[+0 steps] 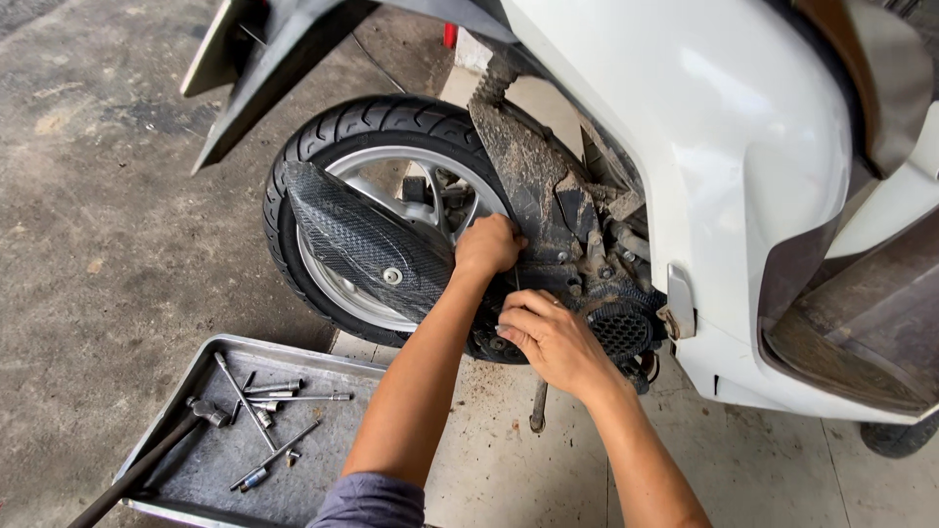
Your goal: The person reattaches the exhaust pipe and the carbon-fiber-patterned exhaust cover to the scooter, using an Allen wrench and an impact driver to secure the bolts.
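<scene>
Your left hand (487,244) is closed in a fist against the dirty engine case (548,210) of the white scooter (704,127), just right of the exhaust cover (362,240). Your right hand (553,337) lies on the case lower down, fingers curled, beside the round black grille (618,332). The rear wheel (381,196) sits behind the cover. Near left, a metal tray (196,469) on the concrete floor (98,244) holds loose tools (264,406).

Glossy white plastic body (704,127), carbon-weave matt exhaust cover (362,244), dull metal tray (196,460), rough concrete floor (108,244), ribbed rubber tyre (372,122).
</scene>
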